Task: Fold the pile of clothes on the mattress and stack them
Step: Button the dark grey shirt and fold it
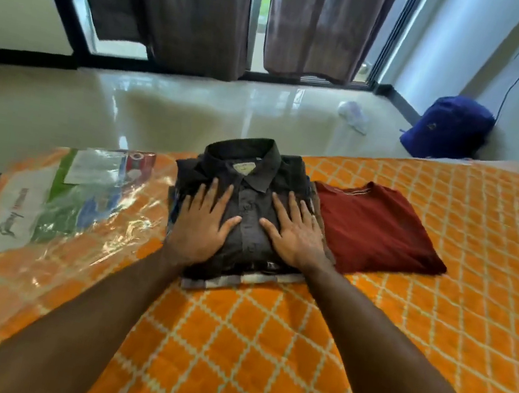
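A folded dark grey collared shirt [251, 175] tops a stack of folded clothes [238, 280] near the far edge of the orange patterned mattress [262, 348]. My left hand [201, 224] lies flat on the shirt's left half, fingers straight and spread. On the right half, my right hand [295, 232] presses down the same way. A checked garment shows at the stack's near bottom edge. To the right of the stack, touching it, lies a folded dark red t-shirt [378, 227].
Clear plastic wrapping with printed labels [76, 196] covers the mattress's left part. Beyond the mattress is a glossy tiled floor [163, 108] with a blue backpack [450, 127] by the right wall and a small white bag [354, 114]. Brown curtains [205, 6] hang at the window.
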